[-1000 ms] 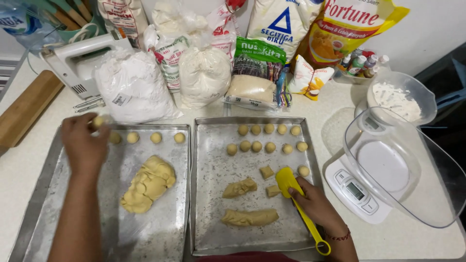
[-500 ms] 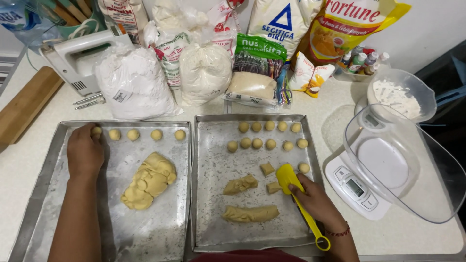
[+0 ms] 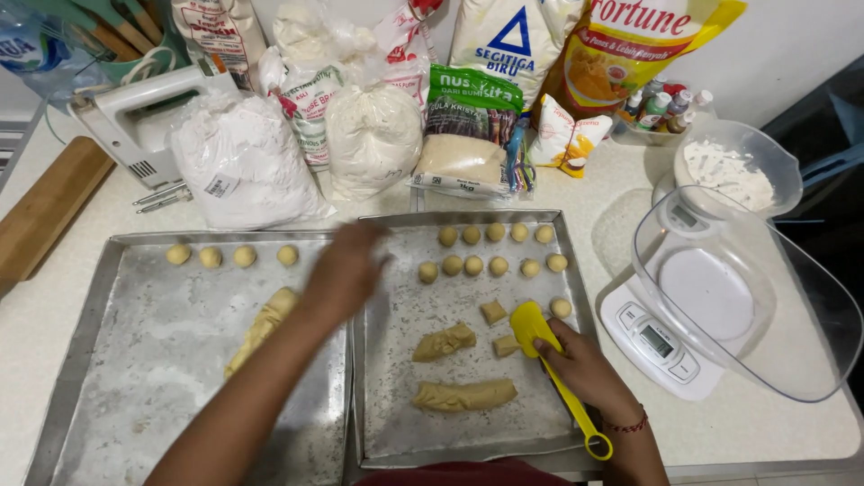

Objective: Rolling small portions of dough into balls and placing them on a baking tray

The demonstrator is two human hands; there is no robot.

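The left hand (image 3: 346, 270) has left the far-left corner of the left tray (image 3: 108, 378), where it sat by the row of dough balls half a second ago, and now swings across toward the right tray (image 3: 396, 423), blurred with motion above the seam between the two trays. Its grip is too smeared to read; I cannot tell whether the fingers are apart or closed, or whether they carry anything. Four dough balls (image 3: 231, 256) lie in the row it left behind, and the dough lump (image 3: 261, 326) on the left tray is now partly hidden under the forearm. The right hand (image 3: 576, 364) has not shifted: its grip stays clamped on the yellow scraper (image 3: 540, 342), whose blade rests on the right tray just beside a cut dough piece (image 3: 506, 346). The dough log (image 3: 463, 394) and the kitchen scale (image 3: 652, 337) on the desk lie as before.
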